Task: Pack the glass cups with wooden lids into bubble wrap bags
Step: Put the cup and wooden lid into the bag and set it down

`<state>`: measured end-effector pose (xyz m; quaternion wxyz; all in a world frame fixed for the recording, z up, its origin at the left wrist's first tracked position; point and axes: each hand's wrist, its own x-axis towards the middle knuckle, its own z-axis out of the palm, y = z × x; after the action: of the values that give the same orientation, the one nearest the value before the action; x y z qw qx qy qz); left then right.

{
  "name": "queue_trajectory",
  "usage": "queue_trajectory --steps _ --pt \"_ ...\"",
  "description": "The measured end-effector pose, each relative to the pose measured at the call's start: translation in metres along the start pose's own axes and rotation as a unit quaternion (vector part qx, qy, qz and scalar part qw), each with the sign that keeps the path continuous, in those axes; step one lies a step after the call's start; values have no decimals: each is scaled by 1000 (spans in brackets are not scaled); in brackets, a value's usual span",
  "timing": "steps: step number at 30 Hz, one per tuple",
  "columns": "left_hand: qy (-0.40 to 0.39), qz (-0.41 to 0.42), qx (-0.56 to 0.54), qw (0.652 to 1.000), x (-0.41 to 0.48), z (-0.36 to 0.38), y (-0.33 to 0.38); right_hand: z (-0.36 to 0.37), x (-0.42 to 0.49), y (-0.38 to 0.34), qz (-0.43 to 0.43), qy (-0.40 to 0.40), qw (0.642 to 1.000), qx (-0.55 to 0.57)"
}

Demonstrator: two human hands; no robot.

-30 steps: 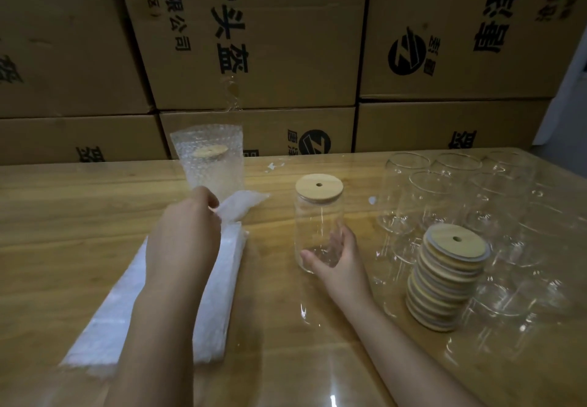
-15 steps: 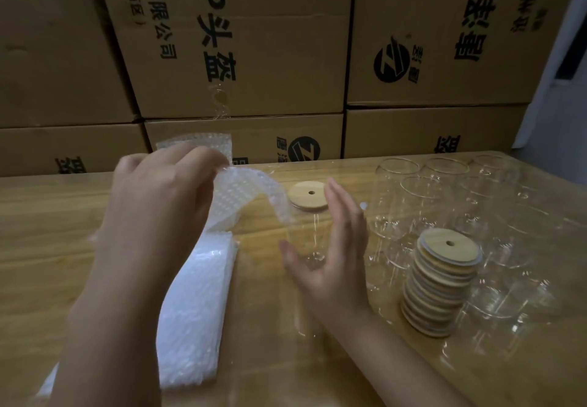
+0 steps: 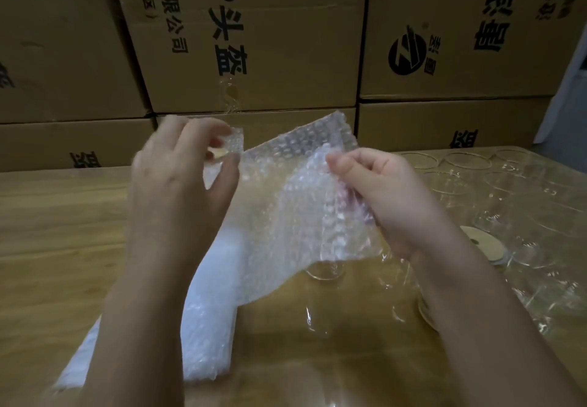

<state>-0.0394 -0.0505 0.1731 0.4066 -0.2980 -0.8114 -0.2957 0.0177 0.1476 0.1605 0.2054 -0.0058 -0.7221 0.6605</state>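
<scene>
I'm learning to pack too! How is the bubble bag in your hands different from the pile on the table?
The bubble wrap bag is up in the air, pinched by the left hand and right hand; the pile of bags lies flat on the table. The held bag looks rumpled and see-through; the pile looks thick and white. Both are bubble wrap.

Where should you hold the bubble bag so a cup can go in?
By its top edge, coming from above with a hand at each end. The bubble bag is floppy and hangs down, so probably only the top edge can be pulled open. The right hand pinches the right end; the left hand seems to pinch the left, though blurred.
</scene>
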Motion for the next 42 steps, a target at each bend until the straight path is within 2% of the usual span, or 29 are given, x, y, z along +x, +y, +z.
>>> queue_trajectory --steps 2,5,8,11,16,24,28,32,35,38,40,42 --pt "-68 -23 -121 990 0 -2 13 -1 2 1 19 27 999 37" --pt "-157 -62 -251 953 -1 2 33 4 1 1 -3 57 998 -20" --pt "-214 -62 -180 958 -4 11 42 10 -1 -1 -11 35 998 -48" --pt "-217 -57 -112 968 -5 15 42 14 -3 -3 -15 9 997 -75" --pt "-231 -73 -92 966 -4 11 40 16 -5 -3 -46 -13 991 -129" --pt "-197 -150 -34 968 -3 11 24 5 -4 -3 -92 82 961 -248" --pt "-146 -206 -37 967 -2 1 16 -4 -5 -7 -118 135 931 -319" --pt "-85 -228 -10 970 -2 -5 18 -2 -9 -13 -132 157 901 -383" --pt "-87 -219 -37 971 -1 -4 27 6 -13 -16 -155 147 888 -406" --pt "-101 -203 -61 972 -2 4 39 20 -20 -24 -254 137 876 -386" --pt "-101 -183 -58 976 -3 10 46 29 -26 -30 -311 91 877 -356" --pt "-106 -165 -46 979 -4 14 49 35 -31 -31 -298 21 890 -344"
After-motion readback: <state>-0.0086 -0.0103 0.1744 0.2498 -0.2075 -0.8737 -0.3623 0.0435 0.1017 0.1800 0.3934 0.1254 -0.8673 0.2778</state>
